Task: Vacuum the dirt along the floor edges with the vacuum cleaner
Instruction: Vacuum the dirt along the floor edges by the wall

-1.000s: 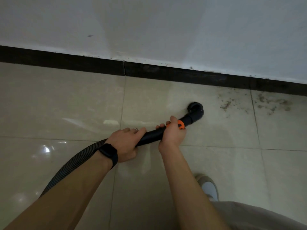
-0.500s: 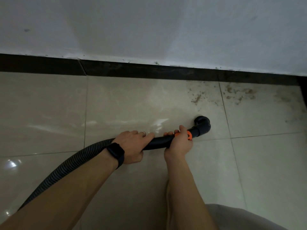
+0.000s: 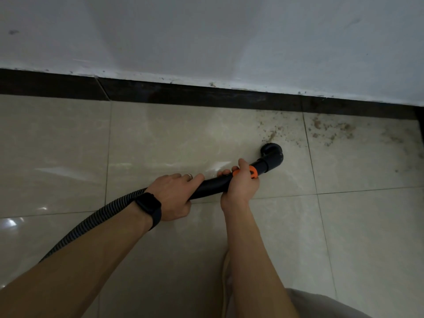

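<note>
A black vacuum tube (image 3: 212, 184) with an orange collar (image 3: 252, 172) ends in a bent black nozzle (image 3: 271, 152) pointing down at the beige tiled floor (image 3: 160, 138). My left hand (image 3: 174, 196) grips the tube near its ribbed hose (image 3: 91, 221); a black watch sits on that wrist. My right hand (image 3: 241, 184) grips the tube at the orange collar. Brown dirt (image 3: 273, 133) lies scattered just beyond the nozzle, and more dirt (image 3: 332, 131) spreads on the tile to the right, along the dark baseboard (image 3: 206, 95).
A white wall (image 3: 206, 37) rises above the baseboard. At the far right a dark vertical edge (image 3: 421, 125) marks a corner. My grey trouser leg (image 3: 321, 304) shows at the bottom right.
The nozzle has moved up toward the wall and now sits at the edge of the nearest dirt patch. Both hands keep their grip on the tube.
</note>
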`<state>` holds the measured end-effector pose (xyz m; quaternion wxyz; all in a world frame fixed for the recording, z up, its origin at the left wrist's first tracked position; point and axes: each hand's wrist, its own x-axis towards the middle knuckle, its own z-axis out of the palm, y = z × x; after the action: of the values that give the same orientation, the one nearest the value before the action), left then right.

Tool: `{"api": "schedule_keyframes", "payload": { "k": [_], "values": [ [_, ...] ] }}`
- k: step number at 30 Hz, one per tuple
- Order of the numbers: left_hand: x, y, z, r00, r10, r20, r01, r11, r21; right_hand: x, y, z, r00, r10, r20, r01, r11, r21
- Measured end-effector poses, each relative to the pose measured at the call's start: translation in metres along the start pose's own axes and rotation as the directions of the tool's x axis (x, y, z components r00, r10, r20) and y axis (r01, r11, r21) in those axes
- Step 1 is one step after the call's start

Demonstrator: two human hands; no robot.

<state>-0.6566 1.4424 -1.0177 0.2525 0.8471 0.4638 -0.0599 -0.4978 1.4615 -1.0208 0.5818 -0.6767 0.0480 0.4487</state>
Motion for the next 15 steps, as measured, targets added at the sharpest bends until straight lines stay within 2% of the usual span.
{"api": "schedule_keyframes", "payload": {
  "k": [15],
  "values": [
    [0.011, -0.013, -0.007, 0.997, -0.07, -0.013, 0.069, 0.996, -0.062, 0.007, -0.008, 0.027, 0.996, 0.01, 0.091, -0.005, 0.998, -0.056]
  ]
}}
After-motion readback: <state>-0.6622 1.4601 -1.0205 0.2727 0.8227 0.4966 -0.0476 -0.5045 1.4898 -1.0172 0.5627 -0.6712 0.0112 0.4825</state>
